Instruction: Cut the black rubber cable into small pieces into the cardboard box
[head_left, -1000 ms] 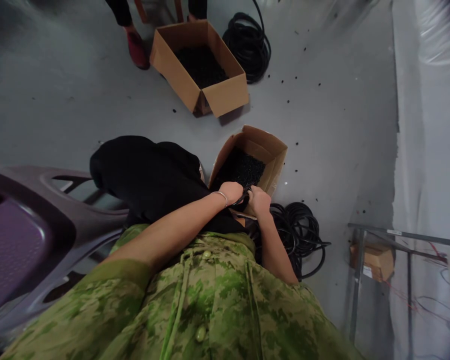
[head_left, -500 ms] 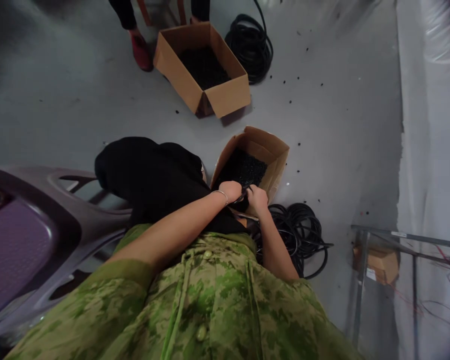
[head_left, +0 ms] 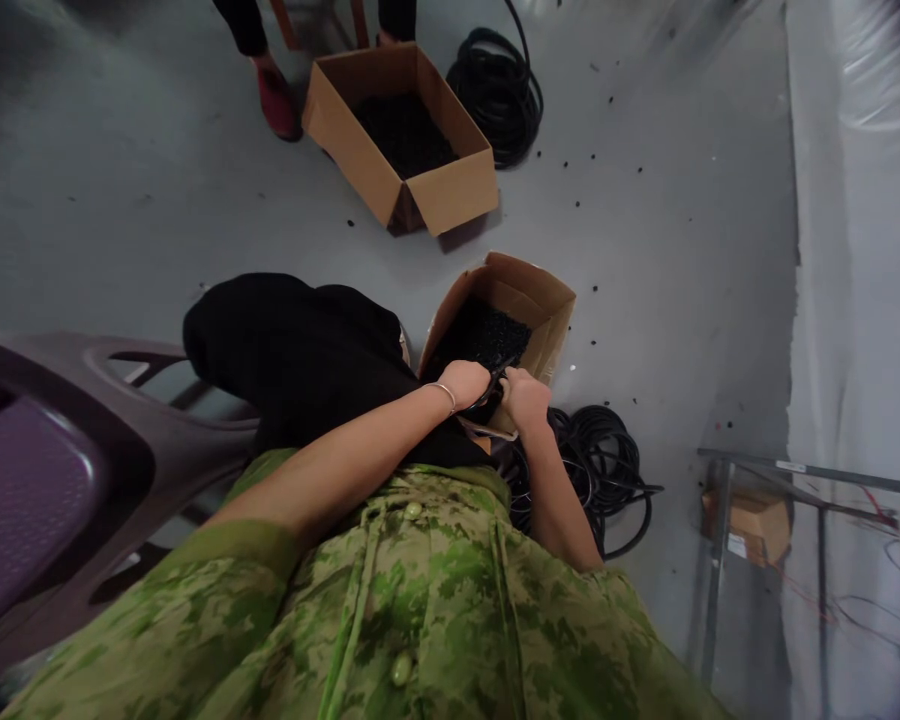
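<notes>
My left hand (head_left: 465, 383), with a thin bracelet at the wrist, is closed in a fist over the near edge of an open cardboard box (head_left: 547, 300) filled with small black pieces (head_left: 487, 335). My right hand (head_left: 526, 397) is closed too, right beside the left. Between the two hands runs a short stretch of black tubing (head_left: 496, 378), and both grip it. What else the fingers hold is hidden. A coil of black tubing (head_left: 596, 470) lies on the floor under my right forearm.
A second open cardboard box (head_left: 435, 190) with black pieces stands farther off, another black coil (head_left: 499, 90) beside it. Another person's legs and red shoe (head_left: 274, 100) are at the top. A purple plastic chair (head_left: 52, 470) is on my left, a metal rack (head_left: 720, 540) on the right.
My right hand has shifted slightly right and down along the tubing. The left hand stays at the box edge.
</notes>
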A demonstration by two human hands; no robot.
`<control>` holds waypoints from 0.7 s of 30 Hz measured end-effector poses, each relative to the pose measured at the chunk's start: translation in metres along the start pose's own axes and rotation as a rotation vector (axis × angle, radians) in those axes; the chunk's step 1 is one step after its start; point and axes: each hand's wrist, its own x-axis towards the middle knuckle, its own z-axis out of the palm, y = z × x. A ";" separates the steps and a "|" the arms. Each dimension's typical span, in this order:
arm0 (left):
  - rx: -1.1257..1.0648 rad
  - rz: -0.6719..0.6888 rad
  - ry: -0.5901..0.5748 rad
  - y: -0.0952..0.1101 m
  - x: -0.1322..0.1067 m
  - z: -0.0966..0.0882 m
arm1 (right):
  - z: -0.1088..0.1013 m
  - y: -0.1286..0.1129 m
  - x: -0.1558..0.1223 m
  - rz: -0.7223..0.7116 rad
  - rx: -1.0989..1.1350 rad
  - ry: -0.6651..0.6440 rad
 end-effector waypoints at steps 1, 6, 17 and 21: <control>-0.015 -0.008 0.007 0.000 0.000 0.000 | 0.000 -0.001 0.000 0.005 0.003 -0.007; -0.142 -0.097 -0.009 -0.003 0.005 0.003 | 0.009 0.007 0.007 0.098 0.220 -0.018; -0.377 -0.012 -0.064 -0.010 0.016 0.013 | 0.030 0.046 0.012 0.126 1.004 0.023; -0.411 -0.014 -0.065 -0.009 0.016 0.013 | 0.023 0.049 0.009 0.096 0.875 0.104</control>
